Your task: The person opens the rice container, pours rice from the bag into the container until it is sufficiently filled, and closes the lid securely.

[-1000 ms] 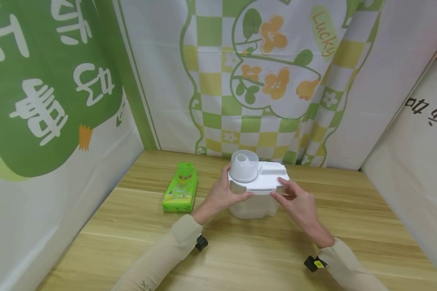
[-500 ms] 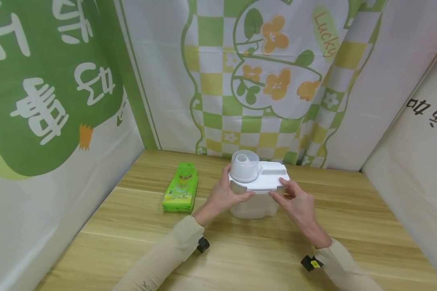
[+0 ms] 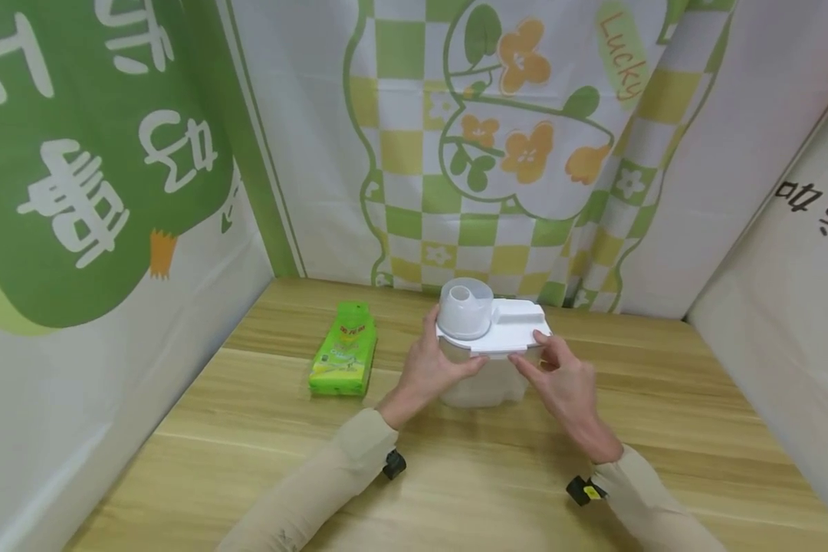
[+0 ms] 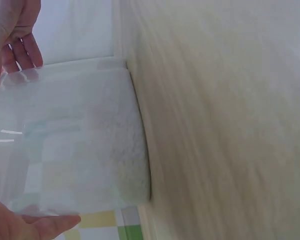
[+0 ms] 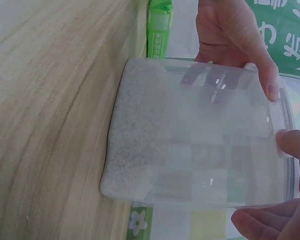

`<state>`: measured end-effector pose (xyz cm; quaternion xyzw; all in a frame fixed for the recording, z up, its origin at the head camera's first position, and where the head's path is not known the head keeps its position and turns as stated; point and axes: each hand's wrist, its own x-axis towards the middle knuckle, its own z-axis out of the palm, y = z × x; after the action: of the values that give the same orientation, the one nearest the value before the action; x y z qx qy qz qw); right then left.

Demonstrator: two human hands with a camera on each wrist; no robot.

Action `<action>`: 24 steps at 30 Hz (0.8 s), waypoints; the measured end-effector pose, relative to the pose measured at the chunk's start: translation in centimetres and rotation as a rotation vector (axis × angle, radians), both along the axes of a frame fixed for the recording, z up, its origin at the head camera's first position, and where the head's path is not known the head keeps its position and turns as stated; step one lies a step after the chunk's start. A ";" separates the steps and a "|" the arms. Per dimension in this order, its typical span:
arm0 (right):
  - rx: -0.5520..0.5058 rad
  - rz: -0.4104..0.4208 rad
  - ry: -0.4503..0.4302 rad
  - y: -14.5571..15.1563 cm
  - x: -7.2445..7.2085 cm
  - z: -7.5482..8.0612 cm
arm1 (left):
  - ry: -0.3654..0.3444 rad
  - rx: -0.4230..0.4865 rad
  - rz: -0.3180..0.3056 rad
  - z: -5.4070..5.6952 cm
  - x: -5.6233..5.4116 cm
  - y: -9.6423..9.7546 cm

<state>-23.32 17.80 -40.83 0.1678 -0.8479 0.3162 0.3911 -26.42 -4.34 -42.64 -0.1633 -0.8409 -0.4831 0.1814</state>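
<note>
A clear plastic storage container [image 3: 479,387] stands upright on the table, with pale grains in its lower part [image 5: 137,125]. Its white lid [image 3: 510,334] is on, and a clear measuring cup [image 3: 464,318] sits over the lid's left end. My left hand [image 3: 431,376] grips the left side, its thumb at the front edge below the lid. My right hand [image 3: 567,383] holds the right side, thumb against the white front clip [image 3: 497,353]. In the right wrist view both thumbs are by the clip. The far side of the container is hidden in the head view.
A green packet [image 3: 345,353] lies on the wooden table [image 3: 262,429], left of the container. Behind the table hangs a checked green and white curtain [image 3: 403,184]. Printed cloth walls close in the left and right sides.
The head view has shifted slightly, so the table sits a little higher in it. Both hands keep their hold on the container, with no clear movement against it.
</note>
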 end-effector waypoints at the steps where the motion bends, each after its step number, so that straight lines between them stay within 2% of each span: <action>1: 0.000 0.001 0.003 0.0 -0.1 0.0 | 0.005 0.002 0.002 0.0 -0.1 0.0; 5: -0.023 0.030 -0.008 0.1 -0.3 0.1 | -0.005 0.015 -0.019 0.2 -0.4 -0.2; 8: -0.035 0.073 -0.006 0.5 -0.3 0.2 | -0.032 0.028 -0.062 0.3 -0.8 -0.5; 14: 0.011 0.172 0.010 1.9 -0.5 0.8 | -0.066 0.031 -0.143 0.8 -1.8 -1.2; 19: 0.059 0.219 -0.027 3.0 -0.5 1.7 | -0.081 0.032 -0.163 0.9 -1.9 -1.7; 24: 0.031 0.250 -0.114 4.1 -0.4 2.8 | -0.119 0.059 -0.207 0.9 -2.0 -2.1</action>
<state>-23.71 21.94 -38.02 0.2598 -0.8460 0.3585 0.2971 -28.39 -6.48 -41.77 -0.2151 -0.8141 -0.5327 0.0852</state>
